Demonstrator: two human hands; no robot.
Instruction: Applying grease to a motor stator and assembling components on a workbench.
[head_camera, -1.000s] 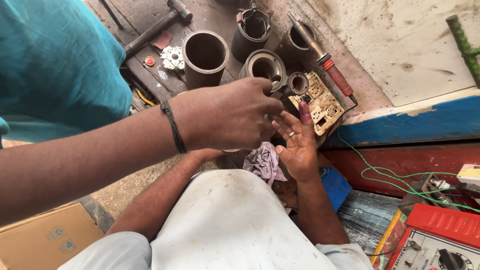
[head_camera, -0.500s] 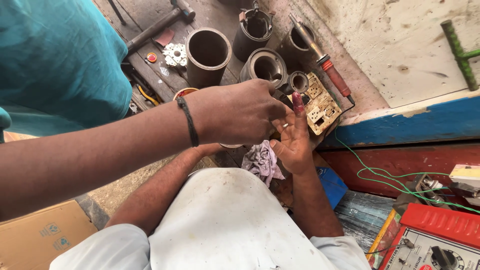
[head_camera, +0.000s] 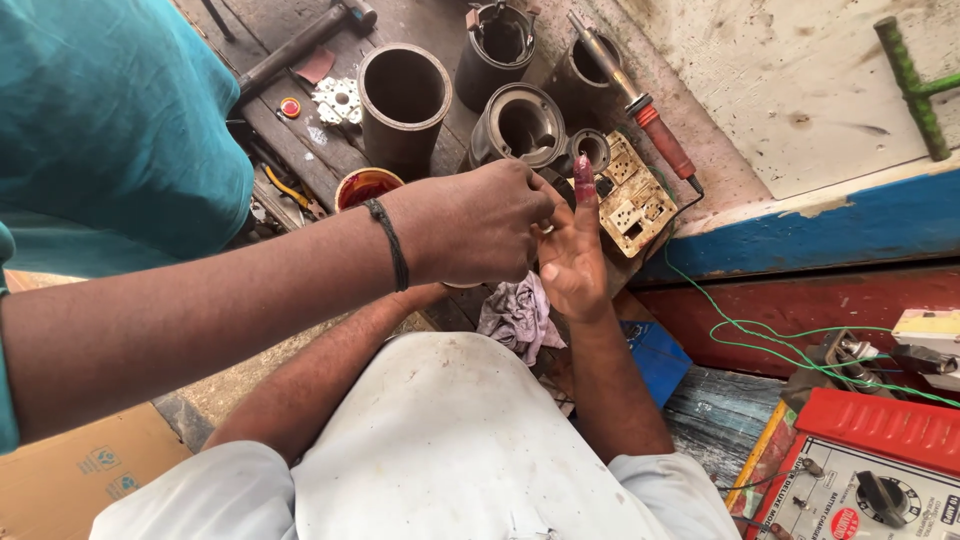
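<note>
Metal cylinders (head_camera: 404, 100), hammer (head_camera: 300, 45), soldering iron (head_camera: 640, 105)

The person's left hand (head_camera: 480, 220), wearing a black cord wristband (head_camera: 390, 243), is pinching a finger of a co-worker's upraised hand (head_camera: 572, 255), just left of the grimy cream plastic socket board (head_camera: 632, 198). A crumpled grey rag (head_camera: 518, 315) is lying below-left of that board.

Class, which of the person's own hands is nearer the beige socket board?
Right. The right hand is open just left of the socket board; the left hand lies farther left, hidden behind a co-worker's hand.
</note>
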